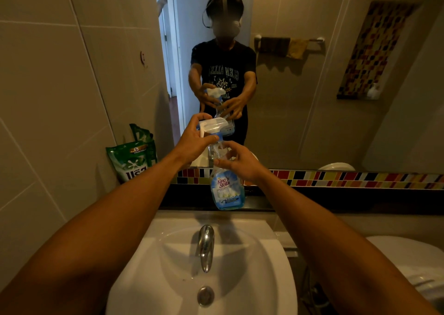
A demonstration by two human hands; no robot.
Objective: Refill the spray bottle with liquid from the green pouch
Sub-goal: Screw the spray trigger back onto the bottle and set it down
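A clear spray bottle [225, 189] with a blue label and a white trigger head stands on the dark ledge behind the sink, holding a little blue liquid at its bottom. My left hand [195, 139] wraps around the trigger head at the top. My right hand [236, 160] grips the bottle's neck and shoulder from the right. The green pouch [131, 162] stands upright at the far left of the ledge, leaning against the tiled wall, its top corner torn open. Neither hand touches the pouch.
A white sink [264, 254] with a chrome faucet [206, 247] lies directly below my arms. A mirror [300, 86] above the ledge reflects a person and a towel rail. A white toilet [408, 259] is at the lower right. A strip of coloured tiles [348, 177] runs under the mirror.
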